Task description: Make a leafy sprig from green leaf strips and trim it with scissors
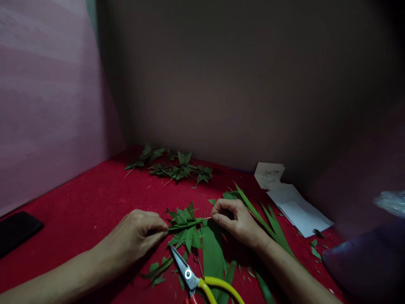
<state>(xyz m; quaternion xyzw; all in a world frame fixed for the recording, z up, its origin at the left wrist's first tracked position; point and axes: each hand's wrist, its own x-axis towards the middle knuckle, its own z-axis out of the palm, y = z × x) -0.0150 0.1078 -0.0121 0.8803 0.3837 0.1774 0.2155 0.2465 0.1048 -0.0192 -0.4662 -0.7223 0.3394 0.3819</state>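
Observation:
A small figure of folded green leaf pieces (185, 223) lies on the red cloth (88, 198), threaded on a thin stick. My left hand (136, 236) pinches the figure's left end with closed fingers. My right hand (236, 221) is closed in a pinch on the stick's right tip. Long green leaf strips (211, 249) lie under and beside my right hand.
Yellow-handled scissors (193, 278) lie open near the front edge. Several finished leaf figures (177, 169) sit by the back wall. White papers (294, 202) lie at the right, a black phone (15, 230) at the far left. Walls close off left and back.

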